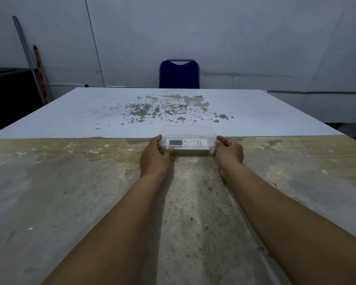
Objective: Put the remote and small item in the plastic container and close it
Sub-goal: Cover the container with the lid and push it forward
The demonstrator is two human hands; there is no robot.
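A clear plastic container (188, 131) rests on the table where the worn wooden part meets the white part. Its transparent lid lies on top. Inside lies a white remote (186, 142) with a small grey screen at its left end and buttons toward the right. I cannot make out the small item. My left hand (154, 156) grips the container's left end, thumb along the front edge. At the right end my right hand (229, 152) holds it, fingers curled against the side.
The table (70, 202) has a worn, patchy near surface and a white far half with peeled spots. A blue chair (179, 76) stands behind the far edge. Poles (29, 58) lean against the wall at the far left, beside a dark cabinet (8, 89).
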